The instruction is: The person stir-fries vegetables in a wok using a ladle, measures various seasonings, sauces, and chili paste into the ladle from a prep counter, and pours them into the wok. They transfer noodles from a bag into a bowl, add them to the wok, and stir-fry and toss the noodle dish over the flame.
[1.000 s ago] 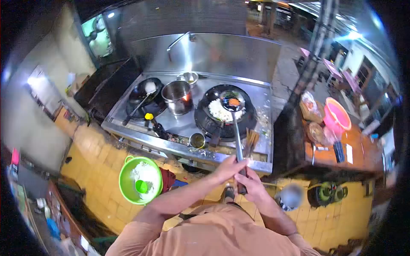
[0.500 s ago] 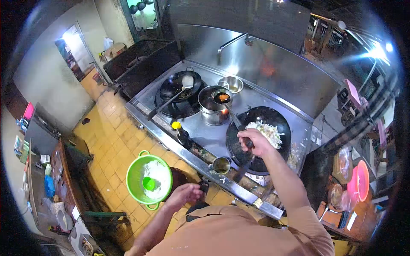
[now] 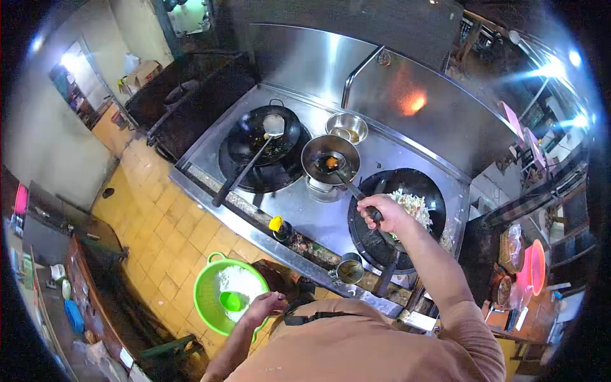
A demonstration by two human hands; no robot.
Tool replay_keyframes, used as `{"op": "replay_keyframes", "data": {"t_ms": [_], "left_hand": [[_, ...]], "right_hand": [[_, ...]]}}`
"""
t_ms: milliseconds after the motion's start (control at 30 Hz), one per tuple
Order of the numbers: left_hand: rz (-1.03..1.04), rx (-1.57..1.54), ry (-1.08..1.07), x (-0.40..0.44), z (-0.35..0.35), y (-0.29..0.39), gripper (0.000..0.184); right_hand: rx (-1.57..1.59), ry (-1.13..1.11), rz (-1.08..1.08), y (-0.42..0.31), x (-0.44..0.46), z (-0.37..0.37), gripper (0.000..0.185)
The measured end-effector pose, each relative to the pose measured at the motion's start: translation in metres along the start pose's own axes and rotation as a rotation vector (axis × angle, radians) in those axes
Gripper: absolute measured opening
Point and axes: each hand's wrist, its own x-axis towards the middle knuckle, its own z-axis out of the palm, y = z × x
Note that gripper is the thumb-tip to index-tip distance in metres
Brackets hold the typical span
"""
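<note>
My right hand (image 3: 384, 212) is closed round the handle of a ladle (image 3: 351, 186). The ladle's bowl, with an orange lump of food (image 3: 331, 163) in it, is over or inside the mouth of a steel pot (image 3: 310, 153). Below my right forearm, a black wok (image 3: 364, 232) holds shredded pale food (image 3: 414, 207). My left hand (image 3: 268, 305) hangs by the rim of a green basin (image 3: 205, 295), its fingers curled and nothing visible in them. White rice-like food (image 3: 237, 278) and a green scoop (image 3: 231, 301) lie in the basin.
At left on the stove, another wok (image 3: 251, 130) holds a long-handled spatula (image 3: 273, 125). A small steel bowl (image 3: 356, 121) sits behind the pot. Along the front edge stand a yellow-capped bottle (image 3: 280, 228) and a metal cup (image 3: 350, 270). A faucet (image 3: 356, 73) overhangs the back.
The ladle has dipped lower towards the pot, with my right hand still on its handle. My left hand has drawn back towards the green basin. The camera view has shifted.
</note>
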Motion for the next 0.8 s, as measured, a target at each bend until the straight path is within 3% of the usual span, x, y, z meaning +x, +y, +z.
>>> {"op": "replay_keyframes", "data": {"t_ms": [500, 800], "left_hand": [[-0.016, -0.017, -0.04, 0.026, -0.035, 0.021, 0.033], [-0.019, -0.003, -0.004, 0.017, -0.031, 0.023, 0.033]], "right_hand": [[0.024, 0.054, 0.078, -0.011, 0.006, 0.024, 0.015], [0.084, 0.05, -0.046, 0.021, 0.001, 0.017, 0.014]]}}
